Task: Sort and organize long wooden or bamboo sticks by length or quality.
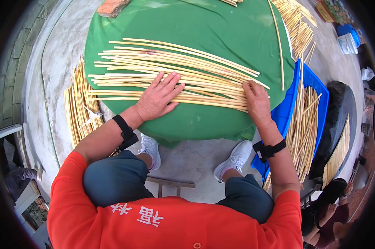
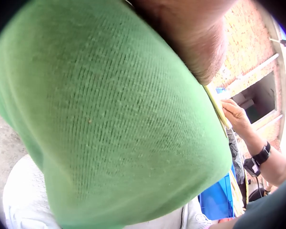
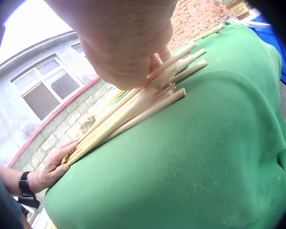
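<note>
A loose layer of long, thin straw-coloured stalks [image 1: 154, 62] lies side by side across a round table [image 1: 187, 25] draped in green cloth. My left hand [image 1: 160, 95] rests flat on the near stalks, left of their middle, with fingers spread. At their right ends my right hand [image 1: 258, 101] has its fingers bent over several stalks. The right wrist view shows the cut ends of the stalks [image 3: 176, 98] sticking out past that hand [image 3: 128, 47]. In the left wrist view, the left hand [image 2: 195, 33] shows only in part above the green cloth.
Right of the table a blue bin [image 1: 285, 110] holds many more stalks. A tied bundle [image 1: 75, 108] stands at the left. One single stalk [image 1: 278, 50] lies along the table's right side, and a brick [image 1: 112, 7] sits at the far left edge. Another person [image 1: 326, 218] is at lower right.
</note>
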The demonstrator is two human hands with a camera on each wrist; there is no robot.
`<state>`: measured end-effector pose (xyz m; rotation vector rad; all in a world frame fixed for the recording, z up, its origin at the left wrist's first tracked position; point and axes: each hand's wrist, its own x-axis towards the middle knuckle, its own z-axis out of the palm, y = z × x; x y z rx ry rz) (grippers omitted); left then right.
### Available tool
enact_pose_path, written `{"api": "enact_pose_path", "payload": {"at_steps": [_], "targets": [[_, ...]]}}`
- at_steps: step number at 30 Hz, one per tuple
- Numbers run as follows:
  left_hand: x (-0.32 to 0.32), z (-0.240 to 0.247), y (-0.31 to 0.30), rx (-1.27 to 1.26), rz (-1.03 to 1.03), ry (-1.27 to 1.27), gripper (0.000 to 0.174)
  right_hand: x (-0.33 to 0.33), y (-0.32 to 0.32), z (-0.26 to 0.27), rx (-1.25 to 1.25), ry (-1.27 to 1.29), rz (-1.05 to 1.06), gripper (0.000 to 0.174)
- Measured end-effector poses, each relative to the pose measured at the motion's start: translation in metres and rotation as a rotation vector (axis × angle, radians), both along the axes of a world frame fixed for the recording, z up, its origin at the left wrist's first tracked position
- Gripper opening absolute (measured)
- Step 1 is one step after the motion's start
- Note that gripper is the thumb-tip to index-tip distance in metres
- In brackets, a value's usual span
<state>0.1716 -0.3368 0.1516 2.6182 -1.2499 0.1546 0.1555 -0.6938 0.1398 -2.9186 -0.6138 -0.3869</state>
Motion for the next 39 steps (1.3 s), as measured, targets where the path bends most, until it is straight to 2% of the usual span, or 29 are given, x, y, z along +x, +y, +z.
{"api": "enact_pose_path", "payload": {"at_steps": [2, 9, 11, 12, 15, 17, 39], "targets": [[0.000, 0.001, -0.001, 0.015, 0.003, 0.001, 0.067, -0.002, 0.000, -0.004, 0.036, 0.006, 0.001, 0.039], [0.000, 0.002, -0.001, 0.074, -0.001, 0.018, 0.068, -0.011, 0.004, -0.003, 0.116, 0.070, -0.008, 0.037], [0.000, 0.004, -0.001, 0.075, -0.002, 0.022, 0.067, -0.016, 0.003, -0.006, 0.113, 0.137, 0.002, 0.054], [-0.001, 0.005, -0.002, 0.074, 0.006, 0.031, 0.068, -0.019, 0.004, -0.009, 0.113, 0.135, 0.001, 0.054], [0.001, 0.008, -0.004, 0.095, 0.021, 0.041, 0.068, -0.027, 0.008, -0.018, 0.044, 0.169, 0.015, 0.082], [0.000, 0.012, -0.005, 0.163, 0.023, 0.041, 0.069, -0.033, 0.013, -0.017, 0.037, 0.178, -0.003, 0.082], [0.001, 0.013, -0.002, 0.135, -0.001, 0.011, 0.071, -0.026, 0.014, -0.018, 0.075, 0.163, -0.006, 0.081]]}}
